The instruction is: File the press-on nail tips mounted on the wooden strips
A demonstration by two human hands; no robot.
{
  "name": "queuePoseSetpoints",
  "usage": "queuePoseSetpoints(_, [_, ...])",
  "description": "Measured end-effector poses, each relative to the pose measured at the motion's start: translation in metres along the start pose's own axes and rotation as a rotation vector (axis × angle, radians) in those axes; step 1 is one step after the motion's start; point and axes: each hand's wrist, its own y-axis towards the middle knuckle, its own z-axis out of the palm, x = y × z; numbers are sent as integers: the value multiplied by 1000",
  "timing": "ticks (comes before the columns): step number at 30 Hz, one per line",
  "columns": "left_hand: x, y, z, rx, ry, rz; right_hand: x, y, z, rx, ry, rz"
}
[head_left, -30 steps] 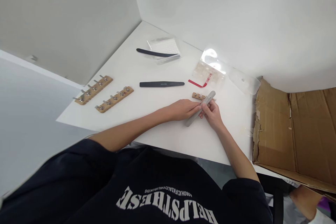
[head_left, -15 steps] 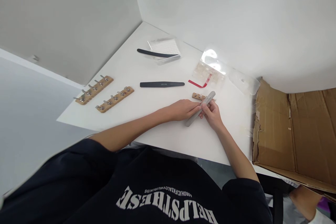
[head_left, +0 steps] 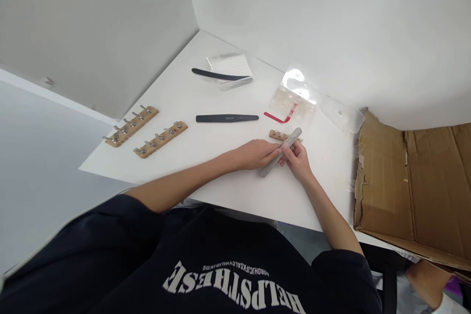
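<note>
My right hand [head_left: 299, 160] is closed around a grey nail file [head_left: 280, 152] that slants across the table in front of me. My left hand [head_left: 256, 153] rests on the white table [head_left: 221, 157] with its fingertips pinched at the file's middle; what they hold is hidden. A short wooden strip with metal studs [head_left: 277, 134] lies just beyond both hands, partly covered by the file's tip.
Two wooden strips with metal pegs [head_left: 131, 125] [head_left: 161, 139] lie at the left. A black file [head_left: 227, 118] sits mid-table, another [head_left: 220, 75] lies across a clear box. Clear packets [head_left: 294, 100] with a red strip sit farther back. An open cardboard box [head_left: 412, 186] stands right.
</note>
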Motion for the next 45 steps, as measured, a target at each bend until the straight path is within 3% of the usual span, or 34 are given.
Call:
queuePoseSetpoints(16, [0,-1,2,16,78,-34,0,-2,2,-3,-34,-28])
queuePoseSetpoints(45, [5,2,1,-17,-3,-19,-2,0,-1,4,38,-1])
